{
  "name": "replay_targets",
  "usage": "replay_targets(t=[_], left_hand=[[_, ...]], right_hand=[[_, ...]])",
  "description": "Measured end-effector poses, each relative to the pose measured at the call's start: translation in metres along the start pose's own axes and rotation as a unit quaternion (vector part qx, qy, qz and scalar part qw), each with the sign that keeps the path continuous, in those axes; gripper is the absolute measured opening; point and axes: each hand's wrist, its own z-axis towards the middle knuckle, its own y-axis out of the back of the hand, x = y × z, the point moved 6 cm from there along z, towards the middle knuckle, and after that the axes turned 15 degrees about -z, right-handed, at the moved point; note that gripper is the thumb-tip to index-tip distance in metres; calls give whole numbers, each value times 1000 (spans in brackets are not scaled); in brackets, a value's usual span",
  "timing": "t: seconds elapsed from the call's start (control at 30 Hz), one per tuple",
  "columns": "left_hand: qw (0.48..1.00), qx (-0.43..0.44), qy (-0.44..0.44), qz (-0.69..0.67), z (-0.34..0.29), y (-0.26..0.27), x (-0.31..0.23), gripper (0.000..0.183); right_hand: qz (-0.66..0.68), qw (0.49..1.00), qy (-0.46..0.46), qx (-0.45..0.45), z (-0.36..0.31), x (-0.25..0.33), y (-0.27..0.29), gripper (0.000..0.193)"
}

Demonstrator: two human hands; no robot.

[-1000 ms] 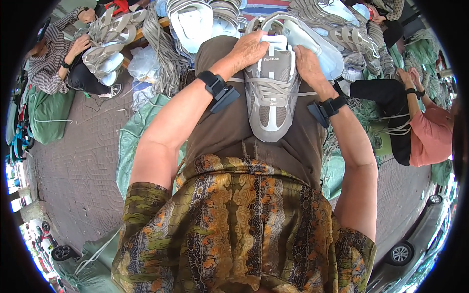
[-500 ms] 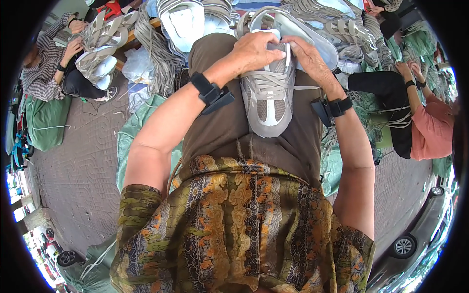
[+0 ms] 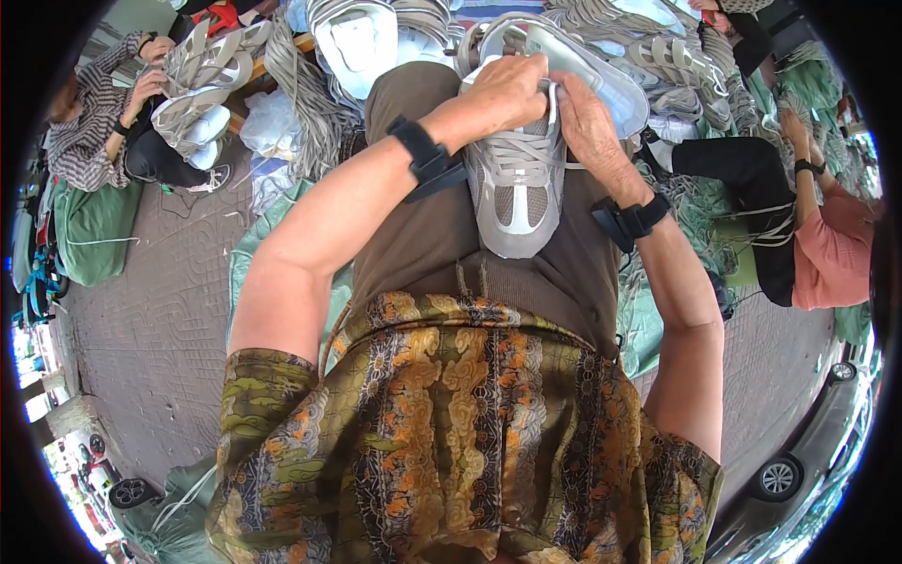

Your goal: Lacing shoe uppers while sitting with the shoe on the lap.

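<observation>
While the grey sneaker [image 3: 515,193] lay on the lap, the left hand [image 3: 507,91] and right hand [image 3: 584,117] gripped its collar, fingers curled tight, laces just below the fingertips.

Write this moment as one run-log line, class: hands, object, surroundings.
left hand: grips shoe's far end | right hand: grips same end | grey sneaker: on lap, toe toward wearer | shoe pile: ahead

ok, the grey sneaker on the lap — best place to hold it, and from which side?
Probably the collar end of the grey sneaker, from both sides. It lies sole down along the brown-trousered lap, toe toward the person, laces up. The left hand and right hand already flank the far end there; the rounded toe gives less to pinch.
</observation>
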Motion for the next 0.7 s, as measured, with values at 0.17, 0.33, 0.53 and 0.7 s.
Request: replay_targets(t=[0.17,0.33,0.53,0.7], left_hand=[[986,-115,-118,-17,-28,43,-32,37],[982,-64,151,-91,-89,77,-9,26],[999,-2,31,20,-118,57,-23,26],[999,-45,4,25,-113,55,-17,22]], right_hand=[[61,994,-87,-3,-15,-2,19,22],[-7,999,1,-47,-38,24,53,7],[-75,993,90,26,-60,54,43,9],[-153,977,123,-89,-53,68,56,6]])
